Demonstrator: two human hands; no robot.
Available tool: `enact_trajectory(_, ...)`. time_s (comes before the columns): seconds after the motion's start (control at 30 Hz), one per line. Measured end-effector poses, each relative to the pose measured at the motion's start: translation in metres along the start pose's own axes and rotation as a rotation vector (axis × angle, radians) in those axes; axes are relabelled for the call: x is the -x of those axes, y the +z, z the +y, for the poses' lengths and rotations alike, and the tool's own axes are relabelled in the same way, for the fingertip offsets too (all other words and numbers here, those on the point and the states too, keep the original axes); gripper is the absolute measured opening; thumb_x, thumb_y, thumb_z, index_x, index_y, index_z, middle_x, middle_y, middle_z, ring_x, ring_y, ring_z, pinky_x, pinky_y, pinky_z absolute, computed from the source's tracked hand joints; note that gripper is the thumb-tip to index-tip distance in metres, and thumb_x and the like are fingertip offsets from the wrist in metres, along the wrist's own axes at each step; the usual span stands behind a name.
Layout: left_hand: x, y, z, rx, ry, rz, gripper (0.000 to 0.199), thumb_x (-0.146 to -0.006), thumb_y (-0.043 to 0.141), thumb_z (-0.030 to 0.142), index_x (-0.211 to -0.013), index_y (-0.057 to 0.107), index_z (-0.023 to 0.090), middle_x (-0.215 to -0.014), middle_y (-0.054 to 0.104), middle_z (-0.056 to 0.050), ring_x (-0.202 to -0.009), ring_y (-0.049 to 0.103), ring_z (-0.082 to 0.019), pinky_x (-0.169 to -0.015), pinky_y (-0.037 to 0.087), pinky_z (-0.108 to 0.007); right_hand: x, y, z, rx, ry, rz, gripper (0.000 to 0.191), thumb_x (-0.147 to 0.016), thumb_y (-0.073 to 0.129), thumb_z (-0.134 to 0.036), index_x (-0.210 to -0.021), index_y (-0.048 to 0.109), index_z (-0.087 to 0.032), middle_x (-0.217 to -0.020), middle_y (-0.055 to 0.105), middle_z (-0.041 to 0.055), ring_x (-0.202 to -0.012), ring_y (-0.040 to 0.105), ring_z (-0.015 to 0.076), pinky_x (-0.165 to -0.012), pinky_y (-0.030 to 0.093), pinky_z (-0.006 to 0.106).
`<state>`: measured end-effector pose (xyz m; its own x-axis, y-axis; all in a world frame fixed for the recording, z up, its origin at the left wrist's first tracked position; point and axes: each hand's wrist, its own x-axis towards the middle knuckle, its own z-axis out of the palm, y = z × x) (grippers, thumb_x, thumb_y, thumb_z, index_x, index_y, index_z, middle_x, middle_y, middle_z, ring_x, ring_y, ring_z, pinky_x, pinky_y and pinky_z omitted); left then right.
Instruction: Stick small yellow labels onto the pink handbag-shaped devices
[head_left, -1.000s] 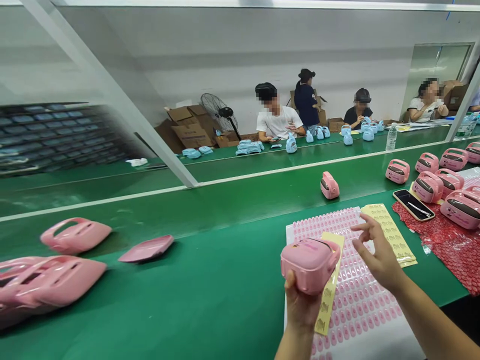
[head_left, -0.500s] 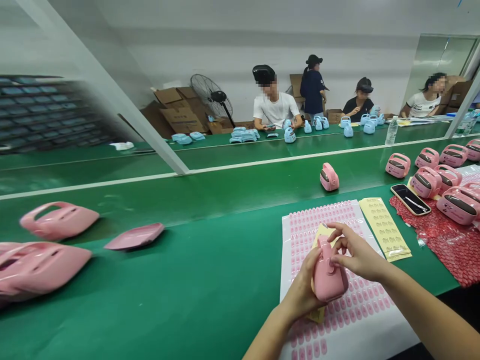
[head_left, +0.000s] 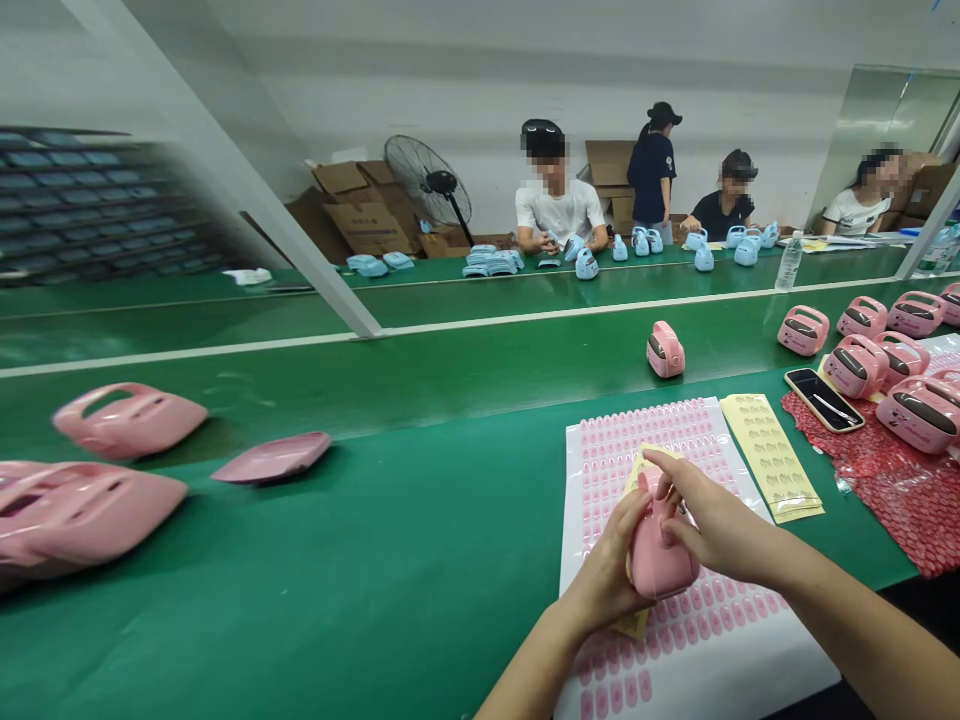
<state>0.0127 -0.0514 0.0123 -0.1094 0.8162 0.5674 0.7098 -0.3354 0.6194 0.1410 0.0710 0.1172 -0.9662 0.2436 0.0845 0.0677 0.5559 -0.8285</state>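
Since a second ago, both hands have closed on the pink case (head_left: 660,555), now held low over the sheet of pink stickers (head_left: 679,640): left hand (head_left: 611,575) grips its side, right hand (head_left: 712,525) presses its top. Smooth, rounded plastic, it hides a yellow strip (head_left: 637,475) underneath. Beyond lie a yellow label sheet (head_left: 772,460), a phone (head_left: 823,398), and blurred pink shells (head_left: 82,505) at far left.
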Motion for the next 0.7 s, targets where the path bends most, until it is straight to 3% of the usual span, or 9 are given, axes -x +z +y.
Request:
enact_trajectory(0.23,-0.003,0.000,0.002,-0.016,0.052,0.027,0.092,-0.071,0.069,0.029,-0.141,0.010,0.030,-0.135,0.036,-0.016,-0.126,0.036,-0.034,-0.098,0.038,-0.051,0.002,0.015,0.019,0.078,-0.177,0.097,0.074,-0.073,0.041,-0.001,-0.139,0.020,-0.028,-0.102,0.053,0.0060,-0.089,0.056,0.0186,-0.082,0.050,0.040)
enact_trajectory(0.47,0.000,0.001,-0.001,-0.056,0.049,0.051,0.097,-0.067,0.073,0.026,-0.140,0.009,0.031,-0.136,0.036,-0.016,-0.124,0.040,-0.034,-0.095,0.042,-0.050,0.002,0.023,0.028,0.074,-0.379,0.178,0.071,-0.077,0.038,-0.001,-0.137,0.020,-0.032,-0.121,0.050,0.0087,-0.110,0.052,0.0205,-0.088,0.049,0.042)
enact_trajectory(0.7,0.011,0.003,-0.010,-0.098,-0.058,0.037,0.106,-0.062,0.077,0.025,-0.140,0.006,0.032,-0.136,0.036,-0.018,-0.123,0.041,-0.037,-0.094,0.042,-0.052,-0.001,0.035,0.032,0.057,-0.364,0.310,0.070,-0.079,0.040,-0.003,-0.138,0.017,-0.032,-0.129,0.043,0.0113,-0.114,0.049,0.0225,-0.093,0.046,0.046)
